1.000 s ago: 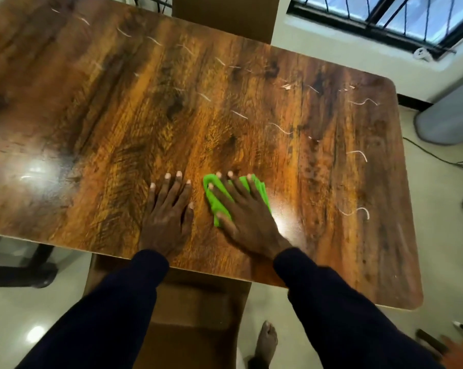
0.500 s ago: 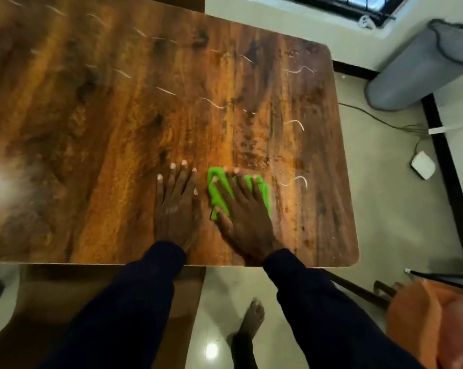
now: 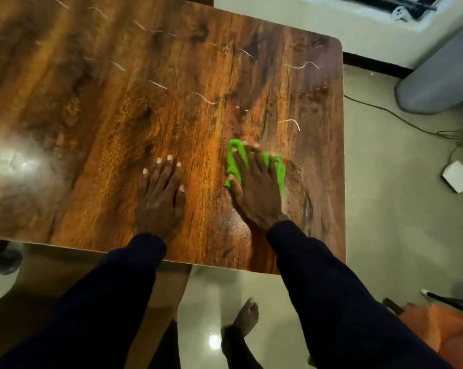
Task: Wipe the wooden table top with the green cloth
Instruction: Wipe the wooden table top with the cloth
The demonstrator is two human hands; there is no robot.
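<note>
Head view, right hand: the right hand (image 3: pixel 257 193) lay flat with its fingers straight and spread, pressing down on the green cloth (image 3: pixel 234 162) and not curled round it.
Head view, left hand: the left hand (image 3: pixel 159 198) rested palm down on the bare wood, fingers straight, holding nothing and apart from the cloth.
Head view, cloth: it sat bunched under the right hand's fingers, on the near right part of the wooden table top (image 3: pixel 92 115), not far from the right edge.
Head view, surface: a faint damp arc (image 3: pixel 303 201) showed just right of the hand, and thin white scraps (image 3: pixel 291 123) lay beyond the cloth and across the far side.
Step in hand: wiping the near right corner, by my reading.
Progress: early to middle, since much of the top looked littered.
Next move: likely a firm, flat push outward through the nearest scraps, with the left hand bracing.
</note>
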